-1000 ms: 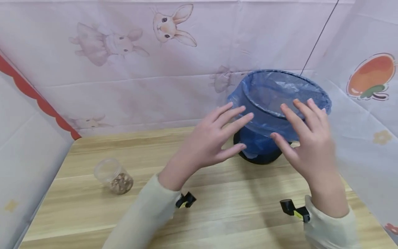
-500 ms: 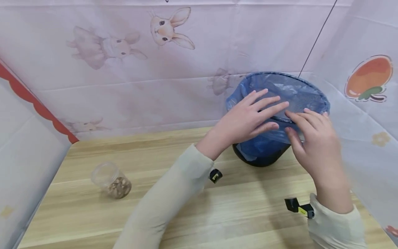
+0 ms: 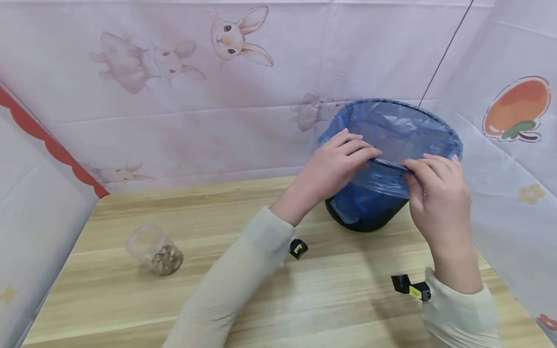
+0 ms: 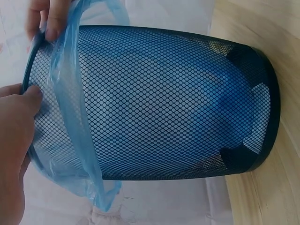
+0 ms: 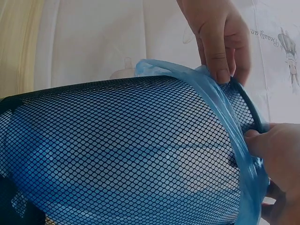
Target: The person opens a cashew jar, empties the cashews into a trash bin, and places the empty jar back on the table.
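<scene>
A black mesh wastebasket (image 3: 367, 223) stands upright on the table, lined with a blue plastic bag (image 3: 385, 183) whose top is folded out over the rim. My left hand (image 3: 334, 164) grips the near rim on its left side, thumb outside and fingers over the edge. On the right of the same rim, my right hand (image 3: 441, 193) pinches the edge between thumb and fingers. In the left wrist view, the bag's loose edge (image 4: 77, 117) hangs as a band below the rim. Blue film also shows through the mesh (image 5: 126, 150) in the right wrist view.
A clear jar (image 3: 145, 240) partly filled with small brown pieces (image 3: 167, 261) is at the left of the wooden table (image 3: 330, 299). Pale printed cloth walls (image 3: 278, 140) close off the back and both sides; the wastebasket is near the back right corner.
My left hand has moved right and onto the wastebasket's near rim. My right hand's spread fingers have closed on the rim. Wastebasket and jar stay in place.
</scene>
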`<state>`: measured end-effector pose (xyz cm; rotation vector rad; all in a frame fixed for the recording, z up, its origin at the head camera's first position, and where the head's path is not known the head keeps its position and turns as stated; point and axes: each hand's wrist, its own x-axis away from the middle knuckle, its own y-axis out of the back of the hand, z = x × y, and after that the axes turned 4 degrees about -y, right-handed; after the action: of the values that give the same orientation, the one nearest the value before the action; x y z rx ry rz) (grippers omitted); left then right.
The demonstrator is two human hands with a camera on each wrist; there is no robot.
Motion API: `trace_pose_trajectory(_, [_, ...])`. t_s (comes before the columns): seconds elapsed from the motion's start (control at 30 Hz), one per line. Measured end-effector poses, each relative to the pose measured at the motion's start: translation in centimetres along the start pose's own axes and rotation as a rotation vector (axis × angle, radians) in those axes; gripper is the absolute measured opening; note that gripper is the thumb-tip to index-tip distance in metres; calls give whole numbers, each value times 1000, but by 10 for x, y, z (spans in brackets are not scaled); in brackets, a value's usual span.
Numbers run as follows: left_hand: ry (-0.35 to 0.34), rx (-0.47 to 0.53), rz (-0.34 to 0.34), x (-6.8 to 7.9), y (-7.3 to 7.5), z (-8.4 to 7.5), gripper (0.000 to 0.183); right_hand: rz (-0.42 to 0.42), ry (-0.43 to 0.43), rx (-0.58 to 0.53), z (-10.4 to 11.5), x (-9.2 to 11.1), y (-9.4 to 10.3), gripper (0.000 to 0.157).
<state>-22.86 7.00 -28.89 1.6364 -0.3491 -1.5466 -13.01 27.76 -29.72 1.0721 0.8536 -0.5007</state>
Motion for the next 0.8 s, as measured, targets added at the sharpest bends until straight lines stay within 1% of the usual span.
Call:
trace_pose_trajectory(0.1, [5, 1, -7, 0, 1, -1, 27, -12, -4, -18, 1, 0, -1, 17])
trace_pose_trajectory(0.2, [11, -12, -4, 2, 3, -2, 27, -30, -20, -57, 3, 0, -4, 14])
trace_pose_trajectory(0.33, [12, -34, -16, 5, 6, -3, 24, -45, -32, -86, 6, 0, -7, 14])
trace_pose_trajectory(0.47, [16, -44, -36, 10, 10, -1, 23, -43, -34, -100, 11, 0, -11, 13])
trace_pose_trajectory(0.57, [21, -54, -45, 14, 15, 0, 23, -35, -20, -107, 14, -1, -15, 13])
trace_pose_trajectory(0.8, [41, -73, -57, 28, 26, 3, 23, -14, 0, -151, 25, -4, -25, 13])
